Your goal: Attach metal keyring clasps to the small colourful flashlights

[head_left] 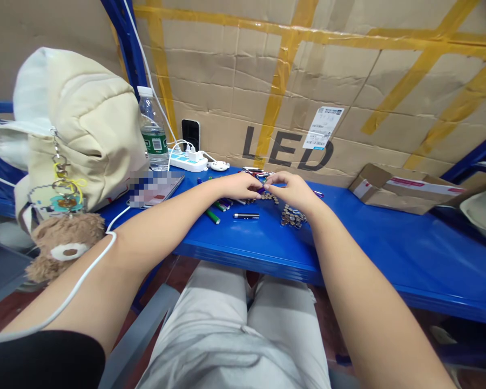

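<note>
My left hand (242, 186) and my right hand (290, 189) meet over the blue table, fingertips pinched together at a small purple tube (262, 189). Most of the tube is covered by the fingers. A black penlight-like tube with silver ends (246, 216) lies just in front of them. Small round metal pieces that look like button cells form a pile (294, 216) under my right wrist. Several green tubes (213, 216) and purple ones lie by my left forearm. Behind the hands is a heap of red and silver tubes (257, 171).
A cream bag (85, 108) with a plush bear (71, 243) stands at left, beside a water bottle (157, 140), a tablet-like device (168, 186) and a power strip (186, 160). An open cardboard box (405, 189) sits at right. Taped cardboard (227, 81) walls the back. A white cable crosses my left arm.
</note>
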A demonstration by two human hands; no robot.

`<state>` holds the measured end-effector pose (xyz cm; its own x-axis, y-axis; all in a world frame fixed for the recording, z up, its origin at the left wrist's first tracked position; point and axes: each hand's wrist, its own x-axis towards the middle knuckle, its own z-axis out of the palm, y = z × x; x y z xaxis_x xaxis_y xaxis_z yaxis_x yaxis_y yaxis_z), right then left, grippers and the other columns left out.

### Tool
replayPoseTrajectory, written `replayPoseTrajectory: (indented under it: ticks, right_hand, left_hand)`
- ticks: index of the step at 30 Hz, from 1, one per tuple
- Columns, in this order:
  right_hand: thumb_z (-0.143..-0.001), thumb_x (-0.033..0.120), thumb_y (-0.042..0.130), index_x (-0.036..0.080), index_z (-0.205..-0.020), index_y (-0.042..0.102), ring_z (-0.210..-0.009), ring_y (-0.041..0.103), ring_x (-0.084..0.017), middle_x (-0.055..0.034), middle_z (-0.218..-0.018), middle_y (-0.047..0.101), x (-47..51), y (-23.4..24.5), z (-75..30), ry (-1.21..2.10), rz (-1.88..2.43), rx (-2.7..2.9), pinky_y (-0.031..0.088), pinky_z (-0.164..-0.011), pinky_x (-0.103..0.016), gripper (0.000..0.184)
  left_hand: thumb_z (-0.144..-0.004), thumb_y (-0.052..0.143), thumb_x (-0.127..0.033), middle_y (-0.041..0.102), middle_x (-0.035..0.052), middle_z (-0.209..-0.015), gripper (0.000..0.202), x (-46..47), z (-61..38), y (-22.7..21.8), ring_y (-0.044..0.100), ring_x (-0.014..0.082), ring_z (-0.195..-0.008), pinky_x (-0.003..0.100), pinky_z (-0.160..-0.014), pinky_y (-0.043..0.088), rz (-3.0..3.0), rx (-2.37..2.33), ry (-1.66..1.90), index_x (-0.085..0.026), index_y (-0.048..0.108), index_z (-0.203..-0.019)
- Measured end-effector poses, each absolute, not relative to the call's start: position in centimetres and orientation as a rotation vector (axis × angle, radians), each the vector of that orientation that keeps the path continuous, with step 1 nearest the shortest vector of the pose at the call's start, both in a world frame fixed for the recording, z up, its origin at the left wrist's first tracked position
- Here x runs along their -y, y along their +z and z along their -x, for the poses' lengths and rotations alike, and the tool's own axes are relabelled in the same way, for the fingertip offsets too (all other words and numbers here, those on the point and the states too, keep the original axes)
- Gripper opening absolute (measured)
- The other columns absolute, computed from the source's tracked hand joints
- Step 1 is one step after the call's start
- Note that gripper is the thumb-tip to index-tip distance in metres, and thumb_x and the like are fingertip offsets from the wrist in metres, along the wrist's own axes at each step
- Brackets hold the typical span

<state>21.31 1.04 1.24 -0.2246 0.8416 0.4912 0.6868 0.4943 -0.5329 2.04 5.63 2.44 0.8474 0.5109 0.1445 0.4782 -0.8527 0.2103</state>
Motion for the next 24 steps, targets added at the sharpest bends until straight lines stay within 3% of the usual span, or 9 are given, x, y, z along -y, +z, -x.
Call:
replayPoseTrajectory:
  ticks: [11,15,19,24]
  right_hand:
    - [-0.075,0.035,0.065,0.018,-0.089,0.07,-0.089,0.063,-0.02,-0.0057,-0.094,0.071,-0.6,2.0,-21.4,0.322,1.37,2.003,0.049,-0.085,-0.035,0.022]
    - [-0.077,0.037,0.063,0.016,-0.092,0.07,-0.085,0.064,-0.019,-0.0075,-0.094,0.071,-0.4,2.8,-23.0,0.236,1.679,1.854,0.049,-0.081,-0.031,0.027]
    - [-0.076,0.027,0.063,0.014,-0.088,0.072,-0.085,0.065,-0.023,-0.0106,-0.09,0.072,-1.1,2.7,-25.5,0.05,2.045,1.797,0.047,-0.076,-0.031,0.02]
    - [-0.075,0.025,0.063,0.016,-0.084,0.074,-0.081,0.065,-0.024,-0.0117,-0.085,0.072,-2.5,1.1,-26.8,0.019,2.118,1.791,0.047,-0.074,-0.032,0.016]
  left_hand:
    - [-0.085,0.051,-0.038,0.066,0.0031,-0.084,0.028,-5.7,-2.1,2.4,0.056,0.0134,-0.073,0.023,-0.064,0.035,-2.825,-0.791,0.347,-0.015,0.067,-0.092]
    - [-0.086,0.05,-0.037,0.065,0.0035,-0.082,0.028,-5.4,-2.1,2.7,0.054,0.0134,-0.071,0.024,-0.064,0.035,-2.843,-0.765,0.333,-0.015,0.066,-0.088]
    - [-0.086,0.05,-0.037,0.066,0.0035,-0.085,0.026,-5.4,-1.9,2.7,0.055,0.0141,-0.075,0.024,-0.067,0.035,-2.844,-0.75,0.309,-0.016,0.066,-0.09]
    - [-0.084,0.051,-0.036,0.067,0.003,-0.087,0.025,-5.5,-1.9,2.6,0.056,0.0143,-0.076,0.024,-0.068,0.036,-2.829,-0.753,0.292,-0.017,0.066,-0.093]
